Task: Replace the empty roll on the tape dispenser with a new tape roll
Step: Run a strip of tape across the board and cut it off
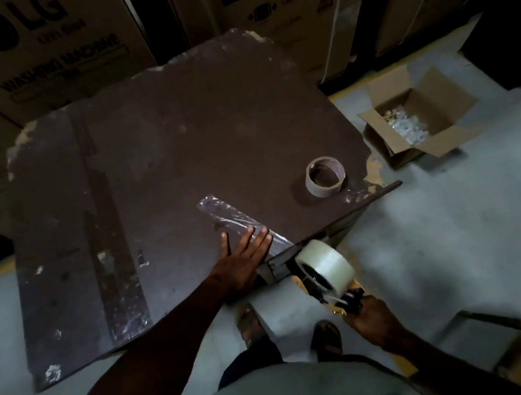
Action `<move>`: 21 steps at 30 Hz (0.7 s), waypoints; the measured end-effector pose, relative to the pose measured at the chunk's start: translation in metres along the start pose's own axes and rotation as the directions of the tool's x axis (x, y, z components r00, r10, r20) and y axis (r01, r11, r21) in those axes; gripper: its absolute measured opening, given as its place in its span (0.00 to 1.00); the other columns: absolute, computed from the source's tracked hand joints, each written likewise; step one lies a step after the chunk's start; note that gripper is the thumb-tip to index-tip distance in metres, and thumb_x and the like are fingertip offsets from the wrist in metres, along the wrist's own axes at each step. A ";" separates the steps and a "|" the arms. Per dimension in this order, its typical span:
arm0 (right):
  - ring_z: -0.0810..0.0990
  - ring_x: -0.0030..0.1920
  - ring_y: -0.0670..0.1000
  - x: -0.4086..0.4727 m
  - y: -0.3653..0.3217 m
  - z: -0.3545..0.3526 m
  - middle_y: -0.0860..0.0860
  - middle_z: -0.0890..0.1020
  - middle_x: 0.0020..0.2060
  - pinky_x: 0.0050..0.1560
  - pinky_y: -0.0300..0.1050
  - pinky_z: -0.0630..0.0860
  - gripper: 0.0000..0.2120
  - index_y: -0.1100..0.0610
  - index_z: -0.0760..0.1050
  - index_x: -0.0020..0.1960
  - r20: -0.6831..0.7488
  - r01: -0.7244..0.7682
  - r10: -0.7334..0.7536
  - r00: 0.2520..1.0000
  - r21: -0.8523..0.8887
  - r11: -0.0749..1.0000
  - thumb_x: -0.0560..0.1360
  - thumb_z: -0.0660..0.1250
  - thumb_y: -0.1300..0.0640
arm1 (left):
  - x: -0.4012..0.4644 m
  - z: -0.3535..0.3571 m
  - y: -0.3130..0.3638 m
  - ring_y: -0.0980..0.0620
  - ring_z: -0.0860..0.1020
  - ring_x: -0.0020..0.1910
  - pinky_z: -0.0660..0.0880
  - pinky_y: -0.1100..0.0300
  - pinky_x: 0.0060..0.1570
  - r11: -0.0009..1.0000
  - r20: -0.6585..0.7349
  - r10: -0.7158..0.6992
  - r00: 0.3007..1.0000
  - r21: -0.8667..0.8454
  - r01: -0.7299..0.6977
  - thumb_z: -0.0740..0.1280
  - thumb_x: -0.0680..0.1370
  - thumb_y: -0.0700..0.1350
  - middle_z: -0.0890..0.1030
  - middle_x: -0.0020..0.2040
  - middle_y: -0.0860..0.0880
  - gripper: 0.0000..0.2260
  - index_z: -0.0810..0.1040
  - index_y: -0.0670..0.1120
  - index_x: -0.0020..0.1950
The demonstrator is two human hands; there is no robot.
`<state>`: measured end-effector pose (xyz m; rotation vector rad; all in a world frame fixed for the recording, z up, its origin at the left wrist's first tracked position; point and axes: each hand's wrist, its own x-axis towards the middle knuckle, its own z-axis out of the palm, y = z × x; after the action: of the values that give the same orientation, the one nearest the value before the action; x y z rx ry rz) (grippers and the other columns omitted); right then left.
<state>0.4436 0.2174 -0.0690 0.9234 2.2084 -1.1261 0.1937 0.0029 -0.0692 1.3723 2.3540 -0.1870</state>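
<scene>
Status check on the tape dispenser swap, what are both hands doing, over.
Left hand flat on tape strip at table edge. Right hand grips dispenser, new roll mounted. Empty core on table, clear of the work.

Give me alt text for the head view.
Right hand holds a tape dispenser loaded with a full clear roll off the table edge; left hand presses a tape strip down. Empty core sits nearby.

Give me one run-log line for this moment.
left hand flat on tape strip | right hand grips dispenser | new roll mounted | empty core on table
</scene>
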 end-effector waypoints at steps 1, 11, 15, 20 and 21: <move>0.81 0.31 0.38 0.002 -0.005 -0.003 0.42 0.79 0.31 0.27 0.28 0.67 0.03 0.50 0.80 0.47 0.020 0.006 -0.007 1.000 0.050 0.999 0.73 0.71 0.55 | 0.000 0.002 -0.001 0.46 0.38 0.80 0.43 0.26 0.70 1.000 -0.017 0.003 1.000 0.007 -0.002 0.59 0.78 0.47 0.41 0.82 0.51 0.37 0.39 0.51 0.80; 0.60 0.22 0.49 -0.023 -0.030 -0.028 0.53 0.65 0.26 0.26 0.40 0.57 0.07 0.53 0.69 0.33 0.295 -0.223 0.081 0.952 0.489 0.843 0.69 0.63 0.57 | 0.001 0.003 0.008 0.38 0.48 0.80 0.50 0.19 0.63 1.000 -0.058 -0.010 0.998 0.024 0.011 0.66 0.74 0.57 0.49 0.82 0.44 0.43 0.40 0.57 0.80; 0.61 0.23 0.50 -0.030 -0.040 -0.039 0.55 0.63 0.27 0.28 0.41 0.58 0.04 0.58 0.69 0.37 0.385 -0.259 0.030 0.922 0.560 0.787 0.67 0.64 0.58 | 0.000 0.004 0.005 0.37 0.49 0.79 0.53 0.18 0.62 0.999 -0.033 0.029 0.999 -0.031 -0.030 0.64 0.74 0.59 0.50 0.82 0.44 0.43 0.37 0.59 0.78; 0.61 0.21 0.50 -0.030 -0.078 -0.049 0.55 0.62 0.27 0.24 0.38 0.63 0.03 0.60 0.68 0.39 0.499 -0.351 -0.074 0.863 0.699 0.623 0.70 0.58 0.66 | -0.003 -0.020 0.005 0.45 0.41 0.81 0.40 0.26 0.69 0.966 -0.035 -0.024 0.999 -0.260 0.014 0.57 0.81 0.53 0.45 0.82 0.51 0.31 0.44 0.58 0.80; 0.61 0.21 0.50 -0.028 -0.087 -0.049 0.55 0.61 0.27 0.24 0.38 0.62 0.05 0.60 0.68 0.38 0.518 -0.378 -0.081 0.852 0.714 0.589 0.68 0.57 0.68 | -0.004 -0.024 0.005 0.47 0.45 0.81 0.40 0.29 0.71 0.938 -0.074 -0.062 0.995 -0.346 0.032 0.58 0.81 0.50 0.50 0.82 0.51 0.28 0.51 0.55 0.80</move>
<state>0.3903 0.2115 0.0202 0.9582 1.0973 -2.0613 0.1934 0.0096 -0.0448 1.1729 2.3473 0.2658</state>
